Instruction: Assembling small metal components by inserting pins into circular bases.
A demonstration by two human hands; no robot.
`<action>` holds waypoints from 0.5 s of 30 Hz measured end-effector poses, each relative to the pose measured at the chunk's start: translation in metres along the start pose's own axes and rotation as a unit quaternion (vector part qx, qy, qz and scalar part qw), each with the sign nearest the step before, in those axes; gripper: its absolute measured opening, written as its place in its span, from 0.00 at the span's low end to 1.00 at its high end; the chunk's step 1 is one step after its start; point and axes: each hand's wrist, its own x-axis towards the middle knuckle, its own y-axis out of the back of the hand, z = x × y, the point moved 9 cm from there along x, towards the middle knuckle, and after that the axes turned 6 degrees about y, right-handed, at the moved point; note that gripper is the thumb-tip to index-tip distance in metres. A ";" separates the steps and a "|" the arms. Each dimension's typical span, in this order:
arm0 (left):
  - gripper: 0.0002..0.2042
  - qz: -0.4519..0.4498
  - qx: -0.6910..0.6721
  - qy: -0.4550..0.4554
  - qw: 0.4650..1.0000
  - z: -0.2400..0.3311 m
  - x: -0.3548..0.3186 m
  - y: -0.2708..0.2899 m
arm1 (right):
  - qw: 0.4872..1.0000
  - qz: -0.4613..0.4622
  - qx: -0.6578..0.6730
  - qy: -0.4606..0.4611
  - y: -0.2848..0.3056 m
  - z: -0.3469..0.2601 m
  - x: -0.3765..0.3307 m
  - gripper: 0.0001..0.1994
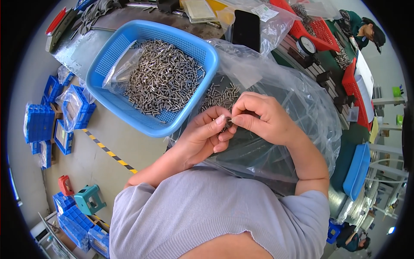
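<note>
My left hand [202,137] is closed around a small dark round metal part [227,124], held between thumb and fingers. From the other side my right hand [264,118] pinches with thumb and forefinger right at that part; whatever sits in the pinch is too small to make out. Just beyond the hands lies a loose heap of small metal pins [220,96] on clear plastic sheeting. To the left, a blue perforated plastic basket [97,82] holds a large pile of similar metal pins [164,77] and a crumpled clear bag [123,71].
A dark phone [246,30] lies on clear plastic sheeting [297,103] at the back. A dial gauge [305,45] stands among metal blocks near red baskets [312,30]. Blue crates [39,123] and a teal stool [89,199] are on the floor at left. Another person [362,31] is at far right.
</note>
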 end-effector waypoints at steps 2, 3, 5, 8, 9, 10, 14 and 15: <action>0.11 -0.003 0.000 0.001 1.000 0.000 0.000 0.000 | 1.000 -0.001 -0.001 0.001 0.000 -0.001 0.000 0.05; 0.11 -0.002 0.000 0.004 1.000 0.000 0.000 0.000 | 1.000 -0.003 -0.002 0.002 0.000 -0.001 0.000 0.05; 0.11 0.000 0.000 0.008 1.000 -0.001 0.000 -0.001 | 1.000 -0.007 0.000 -0.006 -0.002 0.000 0.000 0.05; 0.11 0.002 -0.006 0.002 1.000 0.000 0.000 0.000 | 1.000 0.007 -0.004 -0.004 -0.003 -0.003 0.002 0.05; 0.11 0.003 0.003 0.009 1.000 -0.002 0.001 0.002 | 1.000 0.024 -0.010 0.006 -0.001 -0.005 0.003 0.06; 0.11 0.004 0.012 0.016 1.000 -0.004 0.001 0.004 | 1.000 0.024 -0.010 0.006 -0.002 -0.003 0.003 0.06; 0.11 -0.014 0.016 0.026 0.999 -0.004 0.000 0.000 | 0.996 0.025 -0.033 0.081 -0.004 -0.007 0.002 0.09; 0.12 -0.019 0.003 0.025 1.000 -0.004 0.000 0.000 | 0.995 0.035 -0.036 0.091 -0.002 -0.010 0.001 0.09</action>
